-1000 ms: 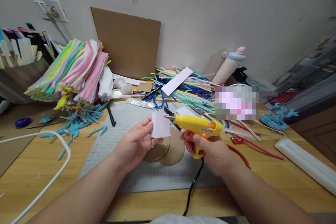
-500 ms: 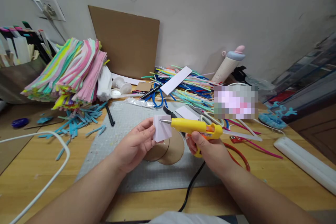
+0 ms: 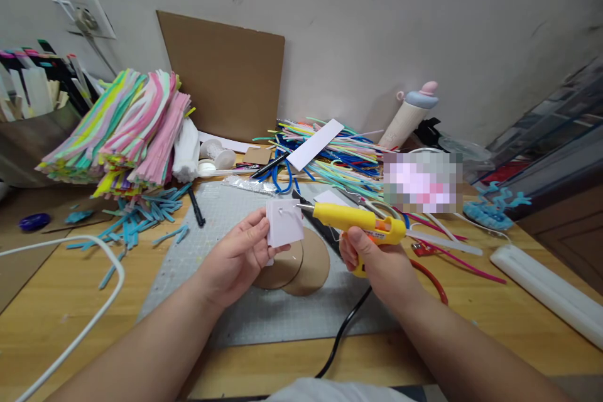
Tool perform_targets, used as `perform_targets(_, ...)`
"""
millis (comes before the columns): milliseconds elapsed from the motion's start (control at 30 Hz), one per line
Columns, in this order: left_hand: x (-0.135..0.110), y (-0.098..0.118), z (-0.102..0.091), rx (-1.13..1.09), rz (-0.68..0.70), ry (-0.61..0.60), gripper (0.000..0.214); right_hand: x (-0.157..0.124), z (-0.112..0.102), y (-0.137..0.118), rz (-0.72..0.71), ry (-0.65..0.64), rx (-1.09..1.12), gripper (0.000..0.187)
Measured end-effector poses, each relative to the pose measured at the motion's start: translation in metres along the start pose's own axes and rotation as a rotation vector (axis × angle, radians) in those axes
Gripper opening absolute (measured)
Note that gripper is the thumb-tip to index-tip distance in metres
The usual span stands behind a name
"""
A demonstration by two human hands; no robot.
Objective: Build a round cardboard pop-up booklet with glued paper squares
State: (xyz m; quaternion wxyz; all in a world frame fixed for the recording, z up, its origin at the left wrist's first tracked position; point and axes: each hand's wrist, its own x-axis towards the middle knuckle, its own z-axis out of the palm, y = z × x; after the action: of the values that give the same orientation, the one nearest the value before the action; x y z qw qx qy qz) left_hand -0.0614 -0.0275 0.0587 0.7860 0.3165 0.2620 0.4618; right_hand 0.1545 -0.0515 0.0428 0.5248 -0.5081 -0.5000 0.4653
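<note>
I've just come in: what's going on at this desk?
A person's left hand holds a small stack of white cards. The right hand grips a yellow glue gun, its nozzle by the stack's top corner. A shiny mark, probably glue, shows on the stack. Below, two brown discs overlap on the gray mat.

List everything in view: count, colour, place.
Glue gun: one, yellow, centre
Card stack: one, white, centre
Cutting mat: one, grey, on desk
Cardboard discs: two, brown, on mat
Cardboard sheet: one, brown, against wall
Fuzzy-stem bundles: several, multicoloured, back left
Fuzzy offcuts: many, blue, left of mat
Loose stems: many, multicoloured, behind mat
Paper strip: one, white, on loose stems
Bottle: one, cream, back right
Pen-filled container: one, grey, far left
Socket: one, white, wall, left
Bar: one, white, right
Smaller items: uncounted, mixed, behind mat
Left hand: one, on card stack
Right hand: one, on glue gun
</note>
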Motion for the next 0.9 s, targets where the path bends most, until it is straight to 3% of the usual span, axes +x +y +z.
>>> perform_targets(133,0.002,0.001,-0.002,0.019,0.041,0.018,0.034,0.000,-0.002,0.000,-0.008,0.030,-0.171,0.041)
perform_targets(333,0.006,0.001,-0.005,-0.015,0.140,0.140,0.024,-0.004,-0.005,-0.008,-0.236,-0.019,-0.324,0.024)
perform_targets(467,0.006,0.000,-0.004,-0.019,0.087,0.142,0.024,-0.010,-0.002,-0.008,-0.179,-0.159,-0.220,0.026)
perform_targets(667,0.004,-0.006,-0.005,-0.027,0.040,0.040,0.032,-0.009,0.004,0.003,-0.055,-0.106,-0.140,0.036)
perform_targets(900,0.003,-0.004,-0.002,-0.032,0.032,0.068,0.034,-0.007,0.003,0.010,-0.036,-0.085,-0.094,0.038)
